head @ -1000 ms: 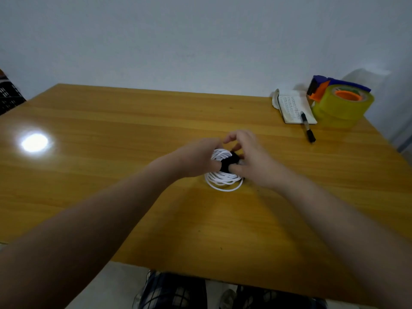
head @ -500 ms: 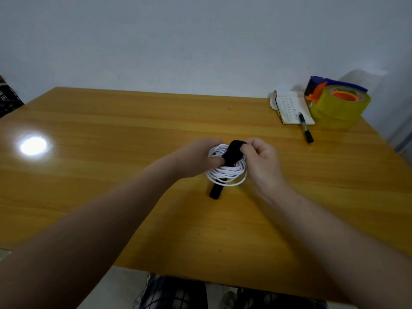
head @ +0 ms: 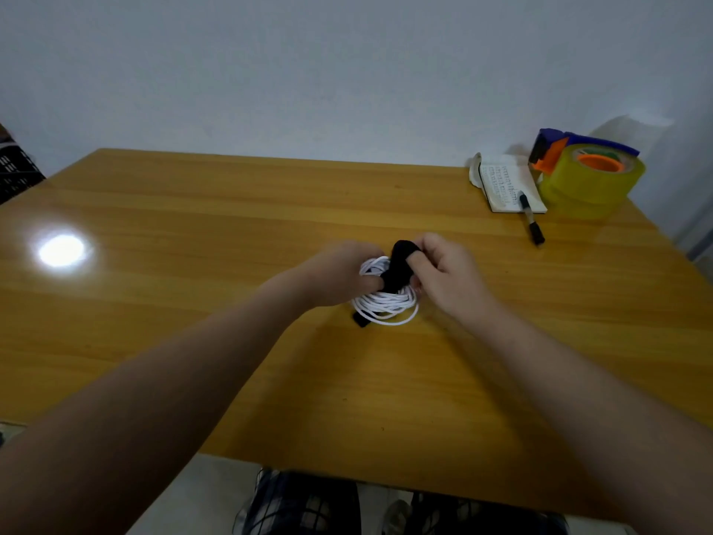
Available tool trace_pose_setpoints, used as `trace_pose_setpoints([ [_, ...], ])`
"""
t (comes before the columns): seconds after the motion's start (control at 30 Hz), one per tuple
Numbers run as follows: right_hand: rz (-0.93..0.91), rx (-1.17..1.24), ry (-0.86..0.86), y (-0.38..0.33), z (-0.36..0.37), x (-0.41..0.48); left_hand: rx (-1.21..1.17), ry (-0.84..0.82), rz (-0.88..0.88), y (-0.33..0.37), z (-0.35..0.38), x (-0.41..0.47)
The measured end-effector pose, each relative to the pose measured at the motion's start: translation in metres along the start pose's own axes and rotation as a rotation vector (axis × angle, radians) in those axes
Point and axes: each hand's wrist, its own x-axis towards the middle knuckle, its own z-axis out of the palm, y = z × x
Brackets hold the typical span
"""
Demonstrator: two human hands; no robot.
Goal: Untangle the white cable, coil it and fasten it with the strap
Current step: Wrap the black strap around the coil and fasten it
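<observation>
The glossy yellow wooden table (head: 193, 303) carries everything, and the work sits at its middle. There the left hand (head: 339, 278) has its fingers curled round one side of the coil, thumb pressed where strap meets cable, while the right hand (head: 447, 276) pinches the strap's upper end between thumb and forefinger. At the table's far right corner stands a yellow tape roll on a blue and orange dispenser (head: 586, 179). The white cable (head: 386, 303), thin and round, lies at the table's middle wound into a neat flat coil with no knots showing, so untangling and coiling look done. A small white notebook (head: 505, 183) lies beside the dispenser, toward the table's middle. The black fabric strap (head: 399, 264) loops over the coil's far side, its lower end poking out beneath the near side; it seems not yet closed, so fastening is what remains. A black marker (head: 532, 222) rests across the notebook's corner. The notebook shows printed rows too small to read; no brand is legible anywhere.
</observation>
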Motion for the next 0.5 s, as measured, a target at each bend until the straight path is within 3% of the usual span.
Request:
trace_pose_setpoints([
  [0.13,-0.394,-0.417,-0.104,0.002,-0.008,-0.002,-0.281,-0.019,-0.123,-0.004,0.000,-0.004],
  [0.23,-0.750,-0.682,-0.261,0.007,-0.018,0.000,-0.333,-0.103,-0.223,-0.012,-0.002,-0.006],
  [0.4,-0.726,-0.771,-0.289,0.014,-0.014,0.002,-0.334,-0.135,-0.265,-0.015,-0.001,-0.006],
  [0.5,-0.753,-0.727,-0.168,0.013,-0.013,0.003,-0.348,-0.114,-0.267,-0.016,-0.003,-0.005],
])
